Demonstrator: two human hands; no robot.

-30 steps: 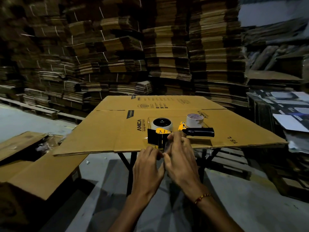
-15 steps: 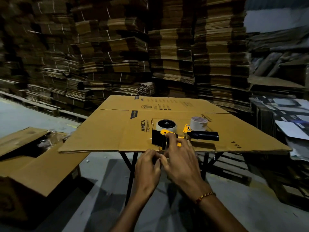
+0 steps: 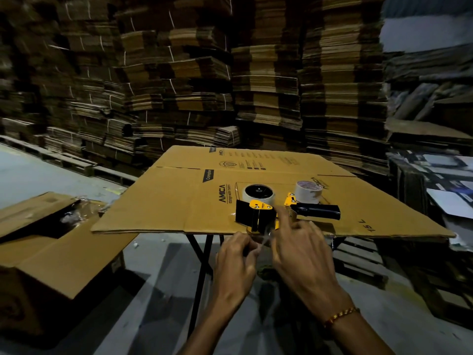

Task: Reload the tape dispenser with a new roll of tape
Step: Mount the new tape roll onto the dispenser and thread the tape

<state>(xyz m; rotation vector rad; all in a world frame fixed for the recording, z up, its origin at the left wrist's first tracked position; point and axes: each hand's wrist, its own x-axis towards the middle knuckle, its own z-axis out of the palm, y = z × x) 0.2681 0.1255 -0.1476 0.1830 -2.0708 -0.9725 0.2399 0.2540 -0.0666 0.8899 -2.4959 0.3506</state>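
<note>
A yellow and black tape dispenser [image 3: 266,213] is lying on its side near the front edge of a flattened cardboard sheet [image 3: 166,203], which is being carried by a folding table with dark legs [image 3: 202,272]. The black handle [image 3: 318,211] of the dispenser is pointing toward the right edge of the sheet. A roll of clear tape [image 3: 258,195] is sitting on the hub of the dispenser, at its far side. A second roll of tape [image 3: 308,192], pale and standing on its flat face, is being kept just behind the handle, touching or almost touching the yellow frame.

A thin strip of clear tape [image 3: 263,242] is being stretched from the front of the dispenser over the front edge of the sheet. The strip is being pinched by the left hand [image 3: 236,262], with its fingers curled around the end. The right hand [image 3: 302,254] is being held just beside it, with the index finger stretched onto the dispenser body and the other fingers loosely bent; it is probably also touching the strip, but the dim light is not allowing this to be seen surely. A beaded bracelet [image 3: 341,315] is being worn on the right wrist.

An open cardboard box [image 3: 58,257] is standing on the floor to the left of the table. Tall stacks of flattened cartons [image 3: 266,80] are filling the background.
</note>
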